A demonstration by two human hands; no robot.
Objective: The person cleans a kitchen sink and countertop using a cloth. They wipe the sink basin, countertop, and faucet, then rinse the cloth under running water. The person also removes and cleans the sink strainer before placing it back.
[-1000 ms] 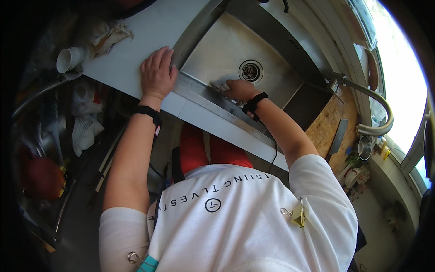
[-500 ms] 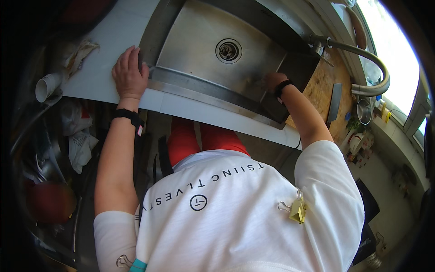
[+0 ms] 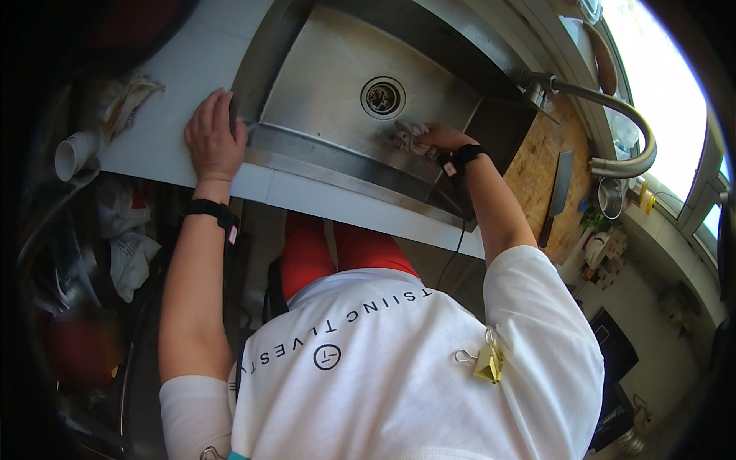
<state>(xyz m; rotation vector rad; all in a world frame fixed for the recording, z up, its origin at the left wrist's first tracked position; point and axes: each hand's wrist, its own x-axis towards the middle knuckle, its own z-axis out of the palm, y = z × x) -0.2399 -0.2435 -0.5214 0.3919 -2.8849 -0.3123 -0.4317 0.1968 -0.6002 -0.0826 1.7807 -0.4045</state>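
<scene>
My right hand (image 3: 445, 139) is down inside the steel sink (image 3: 326, 65), closed on a crumpled, patterned cloth (image 3: 412, 139). The cloth lies against the sink floor, just below and to the right of the round drain (image 3: 382, 97). My fingers are partly hidden by the cloth and the back of the hand. On the white counter (image 3: 188, 65), my left hand (image 3: 214, 138) rests flat beside the sink's left edge, its fingers stretched out and holding nothing. Black bands circle both wrists.
A curved faucet (image 3: 625, 115) arches at the sink's right. Beyond that side, a cleaver (image 3: 560, 192) lies on a wooden board (image 3: 529, 172), near a metal cup (image 3: 610, 198). White paper cups (image 3: 73, 156) and a stained crumpled rag (image 3: 126, 100) sit at the counter's left end.
My right hand has moved left toward the drain, bringing the cloth into sight. My left hand stays on the counter. The whole view has shifted slightly, showing more of the cleaver.
</scene>
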